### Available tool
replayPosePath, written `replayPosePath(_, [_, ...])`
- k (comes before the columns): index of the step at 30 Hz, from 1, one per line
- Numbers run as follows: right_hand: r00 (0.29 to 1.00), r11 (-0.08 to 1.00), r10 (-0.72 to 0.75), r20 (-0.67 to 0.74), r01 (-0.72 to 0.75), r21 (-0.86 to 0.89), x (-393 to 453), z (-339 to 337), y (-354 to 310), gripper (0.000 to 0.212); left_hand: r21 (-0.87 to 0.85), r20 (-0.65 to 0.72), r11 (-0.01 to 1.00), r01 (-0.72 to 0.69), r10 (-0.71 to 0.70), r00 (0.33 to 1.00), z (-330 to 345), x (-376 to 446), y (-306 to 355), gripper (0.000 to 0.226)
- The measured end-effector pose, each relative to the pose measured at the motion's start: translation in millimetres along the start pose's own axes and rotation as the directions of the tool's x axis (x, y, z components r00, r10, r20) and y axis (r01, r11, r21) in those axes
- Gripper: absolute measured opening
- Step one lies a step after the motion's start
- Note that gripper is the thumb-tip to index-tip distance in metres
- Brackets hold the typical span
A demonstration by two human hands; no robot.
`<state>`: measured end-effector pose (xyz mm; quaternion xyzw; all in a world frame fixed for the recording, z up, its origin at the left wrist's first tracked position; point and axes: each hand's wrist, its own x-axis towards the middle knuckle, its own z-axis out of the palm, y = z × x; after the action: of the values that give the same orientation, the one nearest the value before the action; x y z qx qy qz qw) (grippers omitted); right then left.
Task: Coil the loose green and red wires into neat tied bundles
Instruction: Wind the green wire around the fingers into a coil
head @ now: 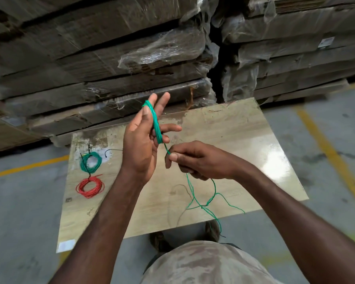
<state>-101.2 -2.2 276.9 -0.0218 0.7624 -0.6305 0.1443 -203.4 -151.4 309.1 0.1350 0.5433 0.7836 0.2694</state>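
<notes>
Trailing green wire [201, 203] tangles low over the table [244, 140], feeding up to the right hand [193, 160], which pinches it at centre frame; left hand [143, 138], fingers spread, carries the windings. That knot could snag mid-wind and pull loops off.

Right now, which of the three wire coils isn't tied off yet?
The green coil wound round the left hand, its tail pinched by the right hand. The green bundle and red bundle lie finished on the board.
</notes>
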Motion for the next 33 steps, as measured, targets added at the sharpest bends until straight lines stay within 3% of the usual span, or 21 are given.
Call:
replayPosePath(5, [0.994, 0.994, 0.023, 0.106, -0.011, -0.113, -17, -1, -24, 0.03, 0.31, -0.06, 0.943, -0.123, 0.149, 0.987, -10, 7, -13, 0.051])
replayPosePath(8, [0.983, 0.995, 0.016, 0.183, 0.003, -0.104, -26, -5, -37, 0.026, 0.517, -0.058, 0.845, -0.138, 0.195, 0.979, -26, 13, -25, 0.053])
replayPosePath(12, [0.986, 0.99, -0.135, 0.102, 0.137, -0.016, -43, -31, -58, 0.025, 0.709, -0.057, 0.702, -0.069, 0.155, 0.986, -49, 7, -41, 0.043])
replayPosePath(15, [0.974, 0.978, -0.208, -0.095, 0.205, -0.036, -44, -60, -64, 0.026, 0.7, -0.049, 0.715, 0.008, 0.037, 0.998, -56, -8, -48, 0.032])
replayPosePath(19, [0.887, 0.942, -0.238, -0.396, 0.111, -0.318, -18, -72, -50, 0.024, 0.573, 0.033, 0.817, 0.066, -0.103, 0.994, -40, -33, -48, 0.027])
replayPosePath(23, [0.84, 0.89, -0.216, -0.497, -0.04, -0.454, 8, -64, -23, 0.02, 0.467, 0.118, 0.879, 0.094, -0.167, 0.979, -28, -46, -40, 0.048])
replayPosePath(29, [0.765, 0.887, -0.122, -0.632, -0.202, -0.416, 17, -60, 19, 0.02, 0.458, 0.26, 0.889, 0.024, -0.16, 0.952, -33, -53, -38, 0.041])
replayPosePath(33, [0.738, 0.895, -0.127, -0.663, -0.203, -0.397, 16, -60, 26, 0.022, 0.463, 0.298, 0.882, 0.09, -0.25, 0.921, -36, -58, -42, 0.043])
